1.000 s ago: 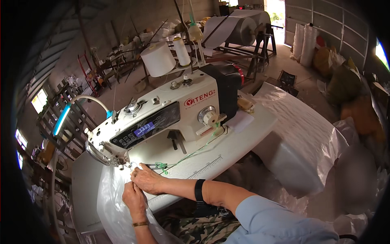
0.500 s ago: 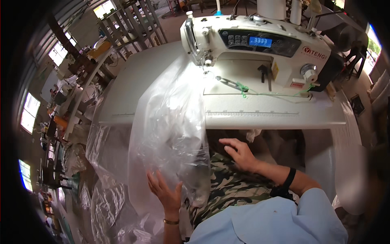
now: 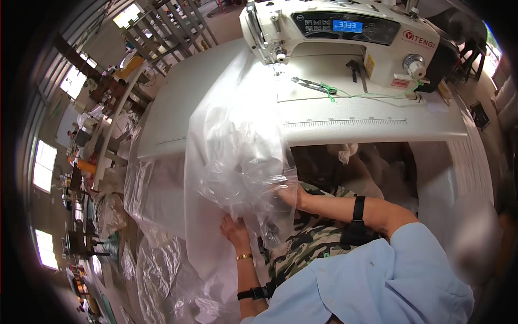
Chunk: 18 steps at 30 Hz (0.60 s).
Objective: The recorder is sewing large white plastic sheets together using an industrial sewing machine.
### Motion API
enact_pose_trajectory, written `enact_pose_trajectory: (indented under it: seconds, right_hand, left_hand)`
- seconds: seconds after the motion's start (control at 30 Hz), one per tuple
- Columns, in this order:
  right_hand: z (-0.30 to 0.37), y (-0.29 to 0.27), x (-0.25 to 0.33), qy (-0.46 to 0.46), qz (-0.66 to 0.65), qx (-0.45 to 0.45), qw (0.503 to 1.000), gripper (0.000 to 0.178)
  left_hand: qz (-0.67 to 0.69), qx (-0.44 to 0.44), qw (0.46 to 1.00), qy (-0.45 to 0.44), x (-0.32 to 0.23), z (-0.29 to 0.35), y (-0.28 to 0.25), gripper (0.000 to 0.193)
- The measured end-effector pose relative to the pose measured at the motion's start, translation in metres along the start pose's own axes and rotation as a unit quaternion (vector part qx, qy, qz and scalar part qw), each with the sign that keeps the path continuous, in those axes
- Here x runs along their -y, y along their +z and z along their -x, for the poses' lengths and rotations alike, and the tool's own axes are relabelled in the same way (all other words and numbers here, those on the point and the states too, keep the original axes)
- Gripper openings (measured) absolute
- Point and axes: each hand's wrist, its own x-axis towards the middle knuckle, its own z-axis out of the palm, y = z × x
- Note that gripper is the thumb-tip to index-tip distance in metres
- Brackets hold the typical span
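A clear plastic sheet [image 3: 232,140] runs from under the head of a white sewing machine [image 3: 345,32] down over the table edge to my lap. My left hand [image 3: 235,231] is closed on the lower part of the sheet, its fingers curled into the film. On the sheet's right edge, my right hand [image 3: 291,195] reaches in behind the film. Shiny folds cover its fingers, so their grip is hidden. Between and above my hands the plastic bunches up. The machine's lamp lights the sheet brightly near the needle.
Thread snips [image 3: 313,85] with green thread lie on the white machine table [image 3: 372,127], beside the needle area. More clear plastic [image 3: 156,270] hangs and piles at the lower left. A metal rack [image 3: 167,32] stands behind, and a cluttered bench [image 3: 110,108] lines the left.
My left hand has gone from spread fingers to a closed grip on the sheet. My right hand has moved left and down, behind the film. The view has tilted downward.
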Motion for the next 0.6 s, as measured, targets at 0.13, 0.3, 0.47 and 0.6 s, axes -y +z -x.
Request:
enact_pose_trajectory:
  seconds: [0.13,0.3,0.47,0.6]
  right_hand:
    - [0.001,-0.011,0.025,0.135,0.028,0.03,0.99,0.032]
    - [0.019,-0.055,0.099,0.059,-0.094,0.165,0.98,0.033]
    - [0.031,-0.09,0.111,0.283,-0.268,0.15,0.909,0.039]
    - [0.0,-0.063,0.123,0.396,-0.416,-0.072,0.815,0.058]
  left_hand:
    - [-0.138,-0.233,0.962,0.028,-0.019,-0.015,0.022,0.1]
    - [-0.095,-0.19,0.969,-0.129,-0.051,-0.033,0.0,0.105]
    - [0.338,-0.164,0.926,-0.044,0.119,-0.044,0.0,0.092]
    - [-0.085,-0.209,0.972,0.062,0.018,-0.06,0.043,0.025]
